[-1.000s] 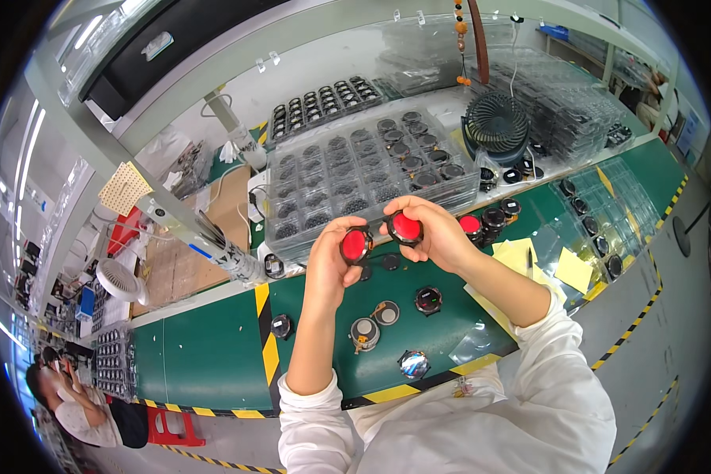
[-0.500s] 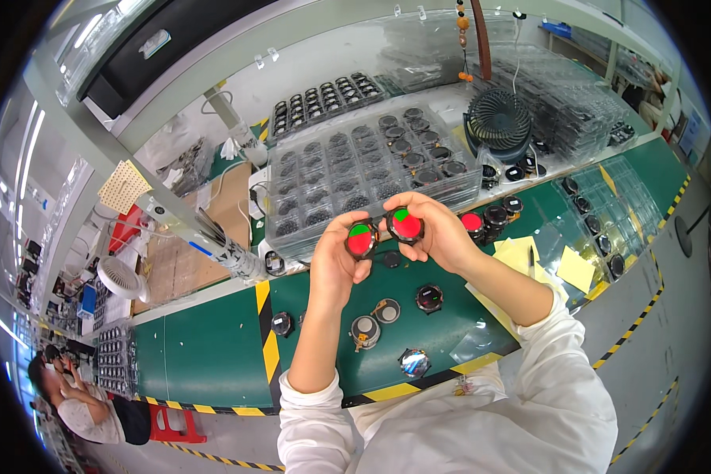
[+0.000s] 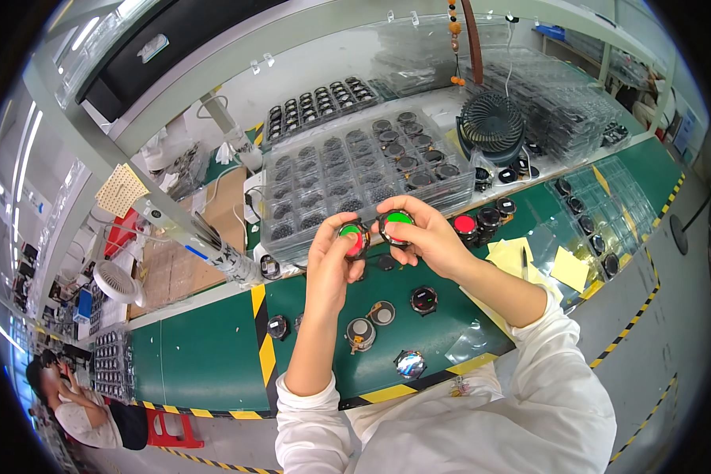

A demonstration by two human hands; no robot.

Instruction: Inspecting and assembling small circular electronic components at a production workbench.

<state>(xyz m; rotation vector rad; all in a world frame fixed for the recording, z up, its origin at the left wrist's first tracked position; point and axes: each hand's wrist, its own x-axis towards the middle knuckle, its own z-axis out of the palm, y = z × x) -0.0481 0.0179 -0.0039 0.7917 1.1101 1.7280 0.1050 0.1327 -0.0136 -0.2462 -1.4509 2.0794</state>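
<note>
Your left hand (image 3: 332, 251) and right hand (image 3: 423, 235) sit close together, each closed in a grip with its fingers curled. Your left thumb (image 3: 341, 245) angles up toward the right hand; your right thumb (image 3: 403, 231) points across toward the left. Your left forearm (image 3: 314, 340) stands nearly upright beneath its hand, while your right forearm (image 3: 502, 291) slopes down and outward from its own.

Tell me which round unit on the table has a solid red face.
The red-faced unit sits just right of your right hand, leftmost in its cluster; the units beside it look mostly black.
</note>
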